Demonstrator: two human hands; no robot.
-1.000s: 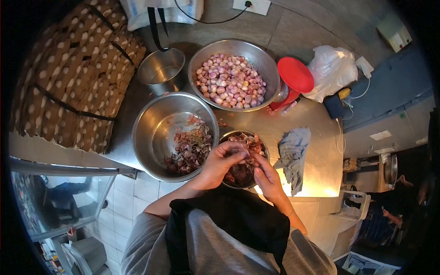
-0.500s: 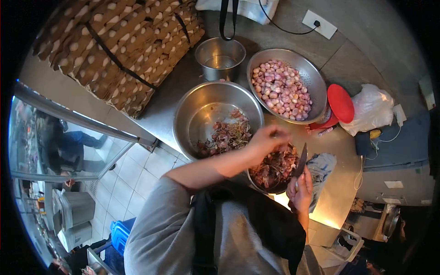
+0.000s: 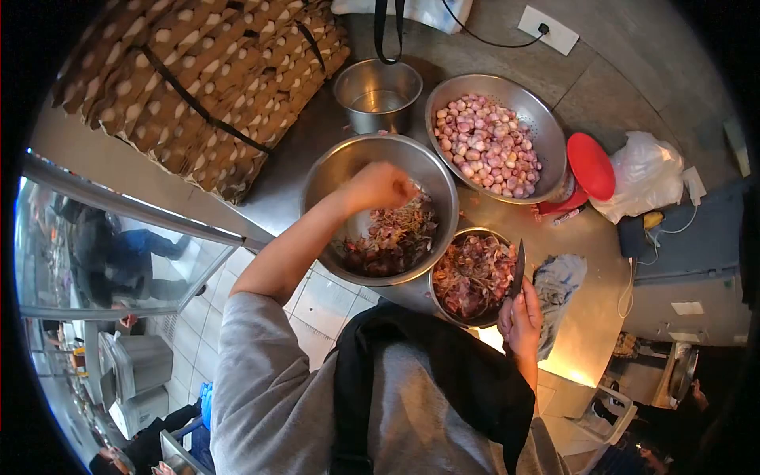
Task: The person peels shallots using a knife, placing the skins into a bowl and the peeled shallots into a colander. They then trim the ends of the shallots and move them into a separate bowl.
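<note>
My left hand (image 3: 383, 187) is over the large steel bowl (image 3: 317, 170), its fingers closed; what it holds, if anything, is too blurred to tell. Onion peelings and bits (image 3: 396, 237) lie in that bowl. My right hand (image 3: 522, 317) grips a knife (image 3: 518, 269), its dark blade pointing up, at the right side of a smaller bowl. That smaller bowl (image 3: 436, 294) is filled with reddish shallots and skins (image 3: 473, 273). Behind it, a steel colander (image 3: 546, 127) holds many peeled pinkish shallots (image 3: 491, 146).
A steel pot (image 3: 380, 119) stands behind the large bowl. Egg trays (image 3: 198, 87) are strapped together at the left. A red lid (image 3: 590, 166), a plastic bag (image 3: 643, 178) and a grey cloth (image 3: 560, 293) are at the right. People are partly visible at the edges.
My left hand has moved from above the smaller bowl to the left, over the large bowl. My right hand still holds the knife beside the smaller bowl.
</note>
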